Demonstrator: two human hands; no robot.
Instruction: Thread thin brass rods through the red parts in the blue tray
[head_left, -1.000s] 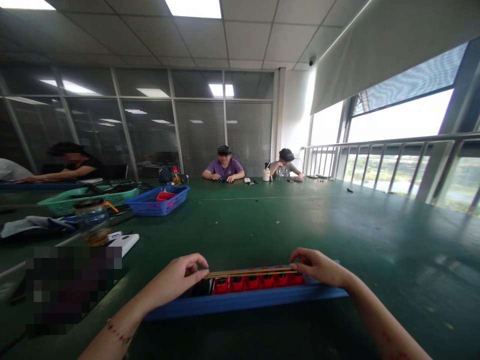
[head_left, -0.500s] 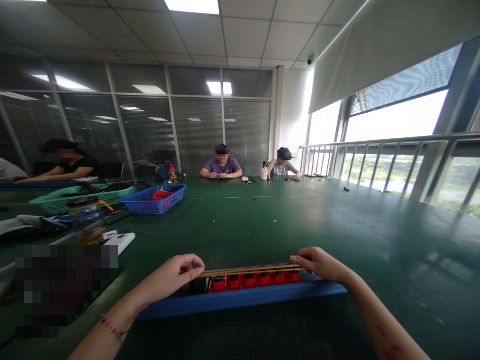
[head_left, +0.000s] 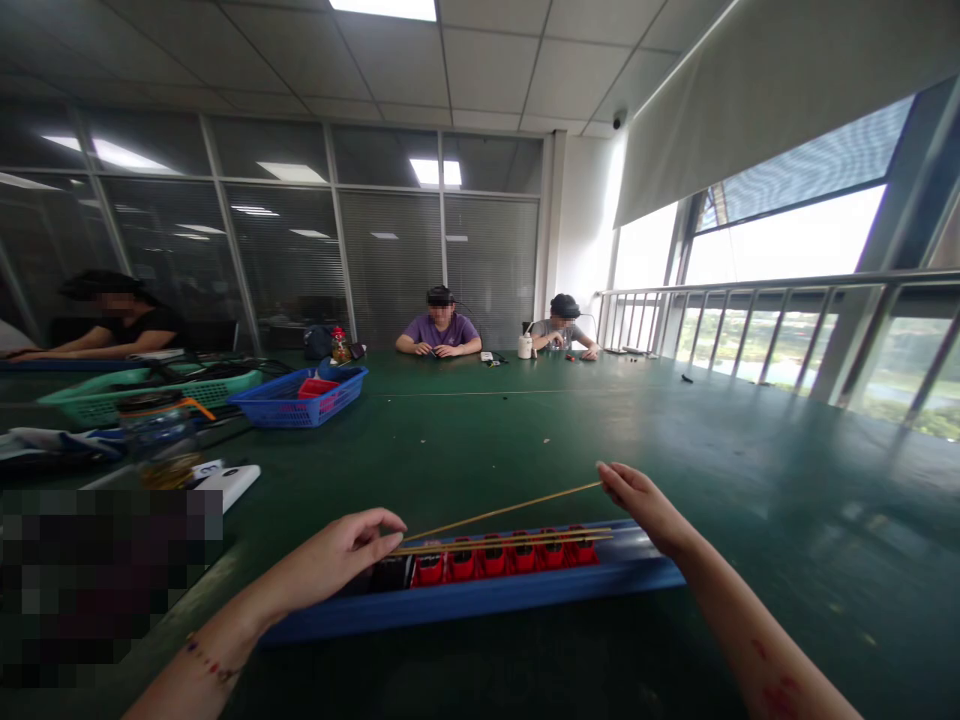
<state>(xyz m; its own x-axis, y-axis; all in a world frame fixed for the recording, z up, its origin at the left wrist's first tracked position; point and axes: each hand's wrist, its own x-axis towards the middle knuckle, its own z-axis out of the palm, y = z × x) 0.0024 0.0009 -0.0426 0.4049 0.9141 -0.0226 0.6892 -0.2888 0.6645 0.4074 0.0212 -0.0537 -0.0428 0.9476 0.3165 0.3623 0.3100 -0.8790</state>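
A long blue tray (head_left: 480, 602) lies on the table before me, with a row of small red holders (head_left: 493, 562) with dark contents and a black piece (head_left: 391, 573) at its left end. Several thin yellow sticks (head_left: 517, 541) lie across the tops of the red holders. At their left ends is my left hand (head_left: 358, 545), thumb and fingers closed around the ends. My right hand (head_left: 634, 500) pinches the right end of one thin yellow stick (head_left: 502, 510), which slants upward from near my left fingertips and stands clear of the others.
On the left stand a blue basket (head_left: 300, 408) with a red piece inside, a green basket (head_left: 90, 400), a jar (head_left: 157, 440) and a white phone-like object (head_left: 232, 487). Several people sit along the far sides of the green table (head_left: 465, 440). Railings line the right.
My right hand has risen from the tray's right end, lifting one stick's end away from the rest. My left hand stays near the left ends. The view has shifted slightly.
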